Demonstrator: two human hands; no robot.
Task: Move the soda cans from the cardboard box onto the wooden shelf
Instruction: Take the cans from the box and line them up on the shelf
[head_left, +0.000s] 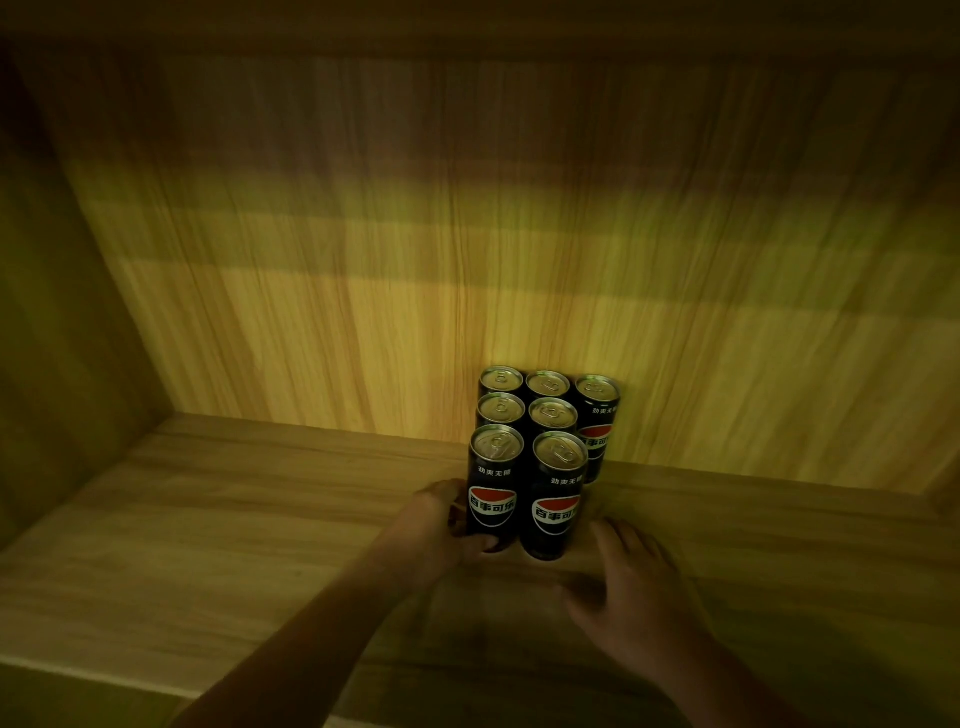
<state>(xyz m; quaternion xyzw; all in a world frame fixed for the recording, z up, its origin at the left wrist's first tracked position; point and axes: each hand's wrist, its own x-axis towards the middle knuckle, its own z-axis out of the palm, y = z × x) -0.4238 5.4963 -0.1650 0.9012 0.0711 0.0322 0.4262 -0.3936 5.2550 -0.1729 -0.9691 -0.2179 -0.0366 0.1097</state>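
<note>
seven cans stand at the shelf back edge; left hand fingers grip the front-left can, right hand fingers spread, box unseen.

Seven cans clustered on shelf, against back panel.
</note>
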